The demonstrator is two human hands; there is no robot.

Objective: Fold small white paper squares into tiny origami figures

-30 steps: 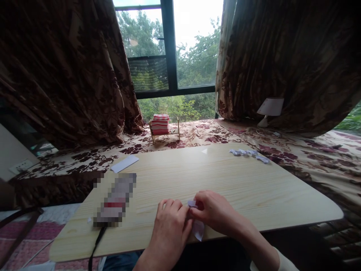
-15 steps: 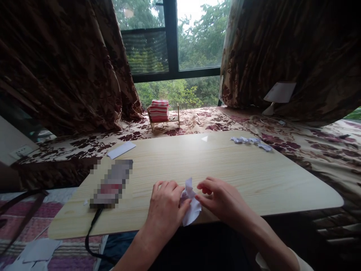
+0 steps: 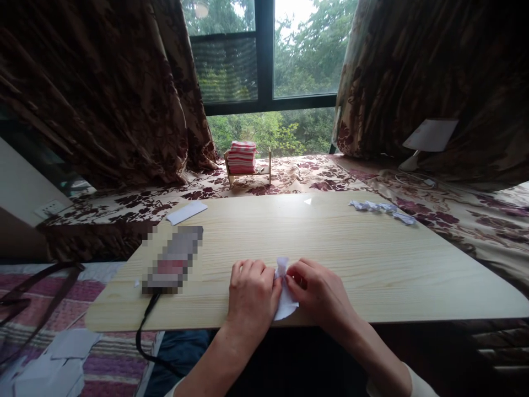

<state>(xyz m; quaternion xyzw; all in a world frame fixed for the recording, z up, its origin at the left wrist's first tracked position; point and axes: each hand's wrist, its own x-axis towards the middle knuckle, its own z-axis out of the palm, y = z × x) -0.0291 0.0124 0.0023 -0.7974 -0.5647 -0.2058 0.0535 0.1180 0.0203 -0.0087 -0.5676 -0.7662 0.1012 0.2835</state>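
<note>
Left fingers point(image 3: 258, 268) hold creased paper point(image 3: 286, 306); right fingers point(image 3: 302, 268) pinch it.

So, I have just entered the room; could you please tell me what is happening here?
A person at a light wood-grained table is handling a small piece of white paper with both hands. The left hand and the right hand grip it from opposite sides near the table's front edge, and it looks creased between the fingers. Crumpled white papers lie at the far right of the table, and a flat white sheet lies at the far left.
</note>
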